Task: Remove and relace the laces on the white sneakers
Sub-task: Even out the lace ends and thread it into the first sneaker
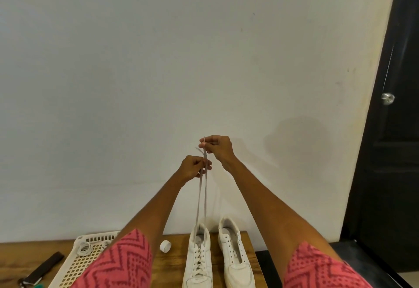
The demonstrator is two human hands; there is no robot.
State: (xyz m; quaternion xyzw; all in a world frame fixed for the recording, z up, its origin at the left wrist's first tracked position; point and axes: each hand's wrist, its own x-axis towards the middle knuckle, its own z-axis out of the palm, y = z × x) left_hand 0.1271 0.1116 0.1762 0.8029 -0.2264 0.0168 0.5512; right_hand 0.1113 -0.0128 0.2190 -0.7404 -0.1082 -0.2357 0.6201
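Both arms reach up above the laced sneaker (197, 258); left hand (192, 168) and right hand (216, 148) pinch its lace ends (202, 194).

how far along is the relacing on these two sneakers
Roughly halfway. The left sneaker looks laced through its eyelets. Both hands, left and right, pinch its two lace ends, pulled up taut. The right sneaker has bare eyelets; a coiled lace lies in the basket.
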